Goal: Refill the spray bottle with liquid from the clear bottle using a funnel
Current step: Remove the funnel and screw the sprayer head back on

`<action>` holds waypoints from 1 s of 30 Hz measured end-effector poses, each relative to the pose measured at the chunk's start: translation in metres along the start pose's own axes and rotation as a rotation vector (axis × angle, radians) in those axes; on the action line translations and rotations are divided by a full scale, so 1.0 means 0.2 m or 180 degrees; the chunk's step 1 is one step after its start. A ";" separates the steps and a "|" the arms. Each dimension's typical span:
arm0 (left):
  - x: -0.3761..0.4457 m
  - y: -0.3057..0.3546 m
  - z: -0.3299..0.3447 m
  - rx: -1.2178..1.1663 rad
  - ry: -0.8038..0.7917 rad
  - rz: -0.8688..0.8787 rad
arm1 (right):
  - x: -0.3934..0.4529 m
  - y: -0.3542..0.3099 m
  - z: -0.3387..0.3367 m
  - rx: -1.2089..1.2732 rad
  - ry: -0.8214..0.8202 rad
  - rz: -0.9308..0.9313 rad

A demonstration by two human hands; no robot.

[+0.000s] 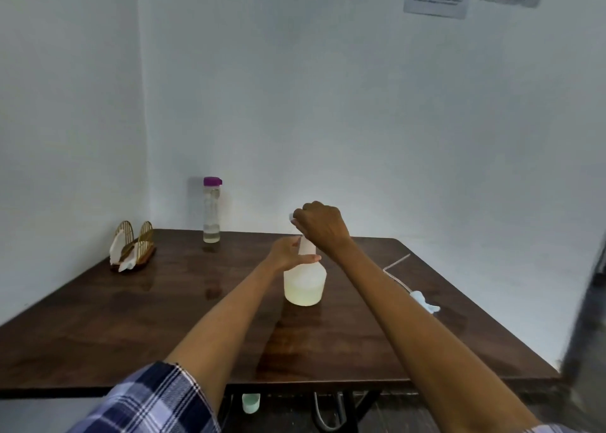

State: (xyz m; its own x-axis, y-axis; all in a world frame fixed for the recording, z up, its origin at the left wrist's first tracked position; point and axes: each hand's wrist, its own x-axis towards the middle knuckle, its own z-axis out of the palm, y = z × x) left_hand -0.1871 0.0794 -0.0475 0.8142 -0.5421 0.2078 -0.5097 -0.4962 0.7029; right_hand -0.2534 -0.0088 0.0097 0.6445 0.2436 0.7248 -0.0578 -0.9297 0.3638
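Observation:
The white translucent spray bottle (305, 285) stands upright mid-table, without its spray head and with pale liquid in its lower part. My left hand (288, 253) holds it at the neck and shoulder. My right hand (323, 227) is curled over a white funnel (306, 247) that sits in the bottle's neck; the hand hides most of the funnel. The clear bottle (212, 214) with a purple cap stands at the table's far edge, with a little liquid at its bottom. The pale blue spray head (423, 301) with its long tube lies on the table to the right.
A gold wire napkin holder (134, 245) with white napkins sits at the far left of the dark wooden table (114, 317). Below the table's front edge a pale green cup (251, 402) shows. A dark blurred object (587, 317) stands at the right edge.

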 end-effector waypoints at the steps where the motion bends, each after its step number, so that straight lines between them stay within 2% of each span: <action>1: 0.00 0.02 0.03 -0.0100 0.0101 0.0005 | -0.01 0.05 0.00 0.0195 -0.0130 0.0108; 3: 0.01 0.03 0.08 -0.0327 0.0282 0.0035 | -0.05 0.14 -0.03 0.0904 -0.0428 0.0713; 6: 0.01 0.01 0.10 -0.0572 0.0378 -0.0026 | -0.13 0.26 -0.02 0.2485 -0.0273 0.1881; 8: 0.01 0.00 0.09 -0.0660 0.0443 -0.0038 | -0.17 0.30 0.00 0.3570 -0.0406 0.2450; 10: 0.01 -0.01 0.09 -0.0802 0.0501 -0.0048 | -0.18 0.30 0.03 0.4083 -0.0568 0.2889; 15: 0.02 -0.02 0.08 -0.0891 0.0359 -0.0115 | -0.07 0.30 0.01 0.4865 -0.0808 0.3494; 18: 0.02 -0.02 0.05 -0.0956 0.0223 -0.0193 | -0.02 0.30 -0.01 0.4700 -0.1034 0.3743; 23: 0.03 0.00 0.04 -0.0997 0.0133 -0.0211 | -0.01 0.31 0.00 0.4720 -0.1062 0.3948; 30: 0.02 0.00 0.05 -0.0962 0.0193 -0.0186 | 0.00 0.32 0.01 0.4890 -0.0888 0.3981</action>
State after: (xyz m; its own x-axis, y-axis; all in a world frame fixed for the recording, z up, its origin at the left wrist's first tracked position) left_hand -0.1859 0.0703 -0.0535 0.8594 -0.4727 0.1949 -0.3632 -0.2962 0.8834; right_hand -0.2545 -0.0691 0.0322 0.8610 -0.5084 -0.0171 -0.0036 0.0275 -0.9996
